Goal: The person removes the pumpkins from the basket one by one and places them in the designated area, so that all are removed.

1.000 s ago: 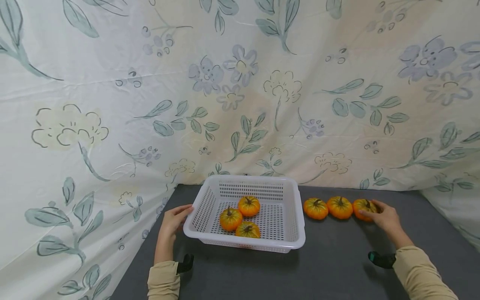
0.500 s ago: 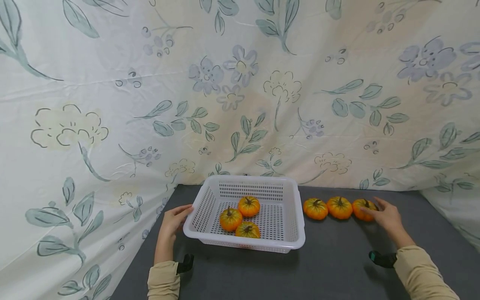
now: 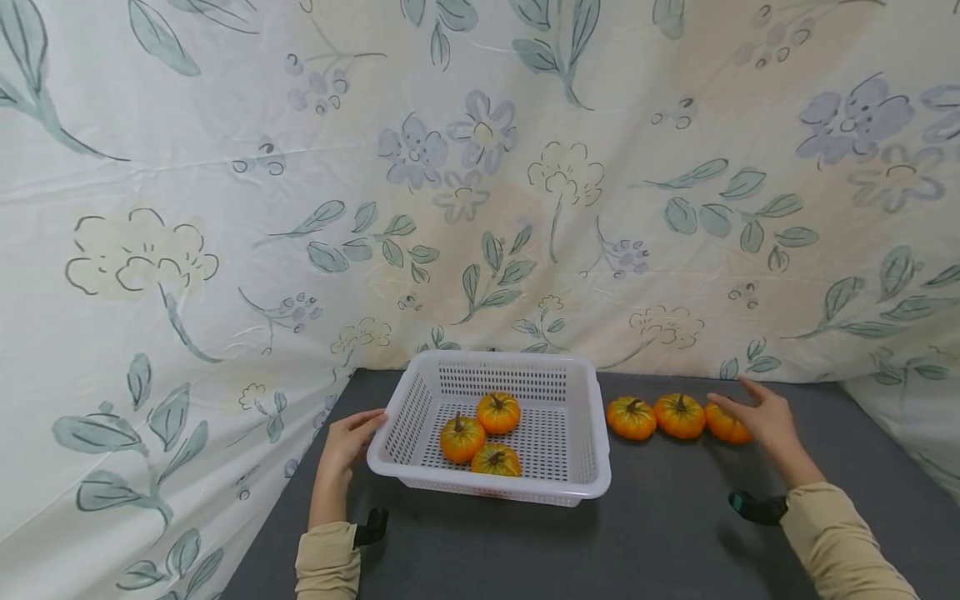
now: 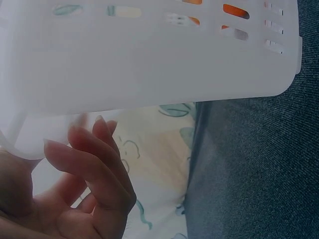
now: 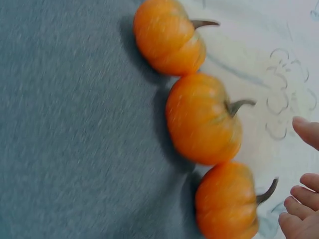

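A white plastic basket (image 3: 525, 490) stands left of centre on the dark table, with three small orange pumpkins (image 3: 462, 439) inside. At its left rim my left hand (image 3: 345, 442) holds on; the left wrist view shows the curled fingers (image 4: 102, 169) by the rim and the thumb partly hidden. Right of the basket three more pumpkins (image 3: 680, 416) sit side by side in a row, stems up. My right hand (image 3: 768, 425) hovers over the rightmost pumpkin (image 3: 724, 427), thumb and fingers spread, holding nothing; it partly covers that pumpkin in the head view.
A dark cloth-covered table (image 3: 480, 554) lies beneath everything. Behind it and at the left hangs a white curtain (image 3: 480, 275) printed with leaves and flowers. Dark straps with small devices (image 3: 757, 508) sit at both wrists.
My right hand has let go of the rightmost pumpkin and risen slightly above it, its fingers opening. The left hand, the basket and the pumpkins stay where they were.
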### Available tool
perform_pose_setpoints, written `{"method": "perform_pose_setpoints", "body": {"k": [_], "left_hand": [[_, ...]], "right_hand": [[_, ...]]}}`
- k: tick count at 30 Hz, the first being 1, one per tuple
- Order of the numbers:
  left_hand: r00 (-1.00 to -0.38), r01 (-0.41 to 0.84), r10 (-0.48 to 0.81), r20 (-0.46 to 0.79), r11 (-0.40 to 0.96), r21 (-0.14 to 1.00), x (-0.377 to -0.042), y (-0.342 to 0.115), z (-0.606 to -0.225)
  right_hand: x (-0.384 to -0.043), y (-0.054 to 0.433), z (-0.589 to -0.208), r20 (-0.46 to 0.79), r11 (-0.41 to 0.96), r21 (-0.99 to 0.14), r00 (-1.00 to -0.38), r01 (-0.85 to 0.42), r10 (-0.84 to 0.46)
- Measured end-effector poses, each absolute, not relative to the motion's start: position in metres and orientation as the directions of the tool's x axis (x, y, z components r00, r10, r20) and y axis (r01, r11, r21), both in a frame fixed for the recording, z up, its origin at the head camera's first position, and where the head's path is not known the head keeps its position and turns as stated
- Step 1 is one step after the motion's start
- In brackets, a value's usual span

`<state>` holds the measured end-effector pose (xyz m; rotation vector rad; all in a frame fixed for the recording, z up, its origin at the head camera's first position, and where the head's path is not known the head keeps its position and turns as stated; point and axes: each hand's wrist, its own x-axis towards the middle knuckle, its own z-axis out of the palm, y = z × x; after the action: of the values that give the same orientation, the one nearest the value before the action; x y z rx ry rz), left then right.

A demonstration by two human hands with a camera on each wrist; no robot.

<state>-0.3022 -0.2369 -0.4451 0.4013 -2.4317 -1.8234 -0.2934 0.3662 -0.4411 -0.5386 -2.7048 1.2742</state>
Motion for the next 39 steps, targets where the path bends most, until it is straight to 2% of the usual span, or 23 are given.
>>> {"method": "perform_pose_setpoints", "body": {"k": [7, 16, 22, 31, 39], "left_hand": [[-0.963, -0.163, -0.252, -0.095, 0.264, 0.951, -0.301, -0.237, -0.445], [-0.963, -0.163, -0.252, -0.095, 0.265, 0.951, -0.302, -0.237, -0.445], [-0.962, -0.172, -0.252, -0.104, 0.265, 0.949, -0.302, -0.237, -0.445], [-0.961, -0.178, -0.256, -0.107, 0.274, 0.945, -0.303, -0.237, -0.444], [-0.958, -0.19, -0.261, -0.118, 0.269, 0.944, -0.302, -0.236, -0.444]], "right_hand": [[-0.308, 0.358, -0.439, -0.021, 0.549, -0.804, -0.934, 0.227, 0.357], [-0.307, 0.334, -0.414, -0.04, 0.517, -0.842, -0.974, 0.153, 0.223], [-0.323, 0.332, -0.428, -0.024, 0.51, -0.85, -0.978, 0.13, 0.209], [-0.305, 0.291, -0.396, -0.004, 0.542, -0.839, -0.996, 0.05, 0.085], [-0.31, 0.264, -0.391, -0.006, 0.557, -0.831, -1.0, 0.005, -0.001]]}}
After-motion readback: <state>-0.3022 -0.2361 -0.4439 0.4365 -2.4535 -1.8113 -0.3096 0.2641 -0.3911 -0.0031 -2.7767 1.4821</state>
